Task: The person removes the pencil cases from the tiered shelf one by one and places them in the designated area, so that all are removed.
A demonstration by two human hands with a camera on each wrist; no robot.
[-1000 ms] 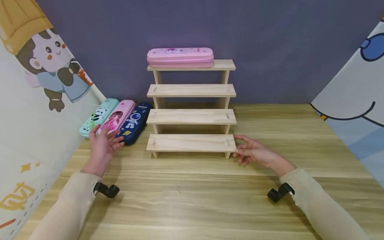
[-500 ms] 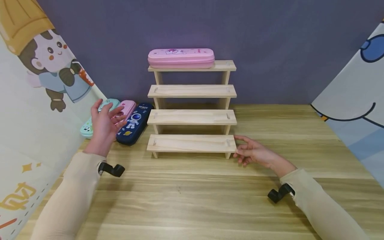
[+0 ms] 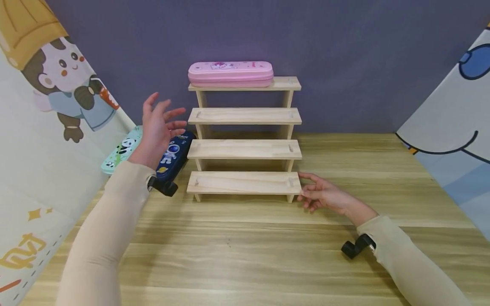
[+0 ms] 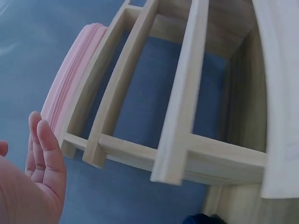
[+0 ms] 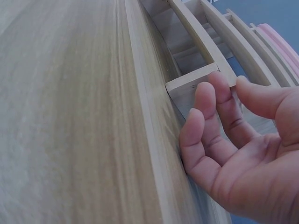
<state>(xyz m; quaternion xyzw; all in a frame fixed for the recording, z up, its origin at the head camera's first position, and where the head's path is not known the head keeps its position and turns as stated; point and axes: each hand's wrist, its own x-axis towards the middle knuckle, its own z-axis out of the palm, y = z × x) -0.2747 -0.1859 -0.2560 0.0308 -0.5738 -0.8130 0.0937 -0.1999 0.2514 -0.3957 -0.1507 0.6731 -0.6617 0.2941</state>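
Stepped wooden shelf point(image 3: 244, 146) of pale, unfinished wood stands at the back of our table point(image 3: 245, 255) against the purple wall, with four flat boards rising like stairs and a pink pencil case point(image 3: 230, 73) lying along the left part of the top board. Our right hand point(image 3: 323, 194) rests on the table at the right end of the lowest board, fingers loosely curved and touching the wood without gripping it. Our left hand point(image 3: 158, 127) is raised in the air left of the second board, fingers spread apart and holding nothing. Below it lie a navy space case point(image 3: 173, 158) and a mint panda case point(image 3: 122, 151) (a third case between them is mostly hidden by the hand). From the head view we see the whole layout; the right wrist view alone shows the fingertips point(image 5: 219, 91) pressed against the shelf's side post, and the left wrist view shows the shelf's underside point(image 4: 187, 116) with the pink case edge-on point(image 4: 74, 79).
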